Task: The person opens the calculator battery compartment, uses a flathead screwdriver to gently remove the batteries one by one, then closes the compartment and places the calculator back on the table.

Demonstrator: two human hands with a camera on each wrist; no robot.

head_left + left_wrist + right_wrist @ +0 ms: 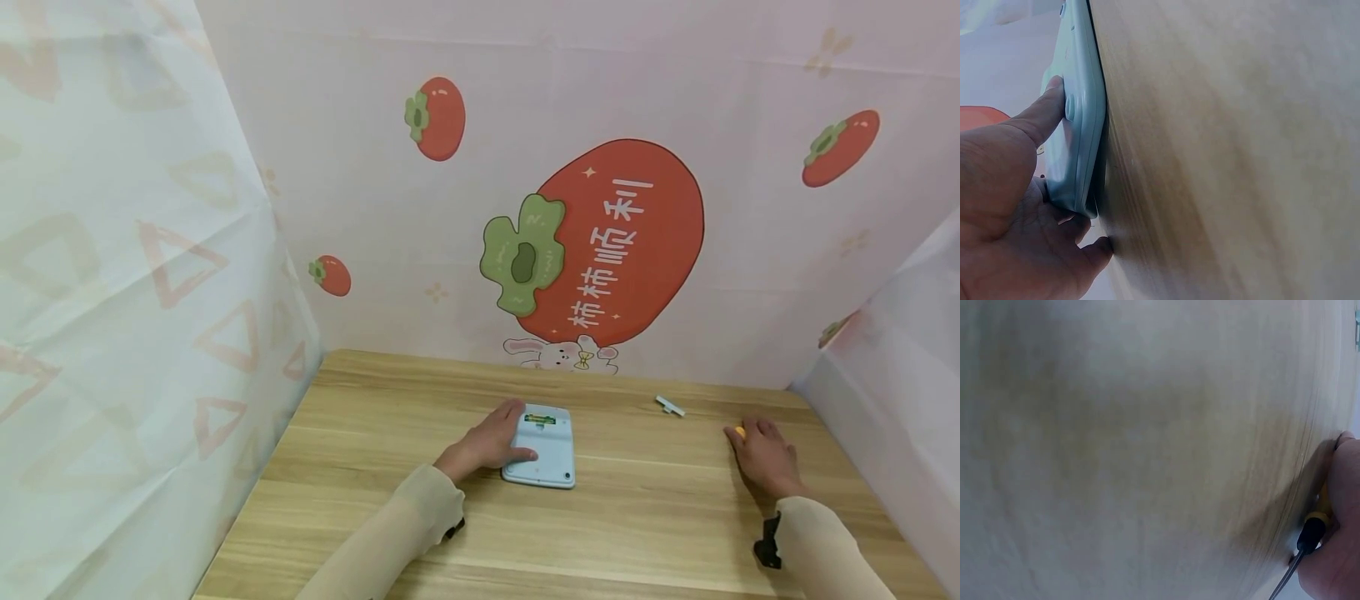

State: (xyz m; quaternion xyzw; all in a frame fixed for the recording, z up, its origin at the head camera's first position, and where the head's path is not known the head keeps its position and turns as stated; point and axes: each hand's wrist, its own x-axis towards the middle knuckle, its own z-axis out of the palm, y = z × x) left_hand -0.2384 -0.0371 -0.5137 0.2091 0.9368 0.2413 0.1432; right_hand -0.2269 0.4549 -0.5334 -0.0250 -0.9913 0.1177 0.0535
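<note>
My left grip (495, 437) holds the left side of a pale-blue electronic device (545, 458), which lies on the desk (622, 525), its open battery compartment (540, 419) facing up. To the right, well apart, lies a small pale battery cover (670, 406). Farthest right, my right grip (767, 457) is curled round the yellow handle of a screwdriver (1312, 534).

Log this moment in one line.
left hand: holds pale-blue device; battery compartment: open; right hand: grips screwdriver; pale strip: on table

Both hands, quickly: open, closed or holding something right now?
Left hand: holding the light blue device.
Right hand: holding the screwdriver.
</note>
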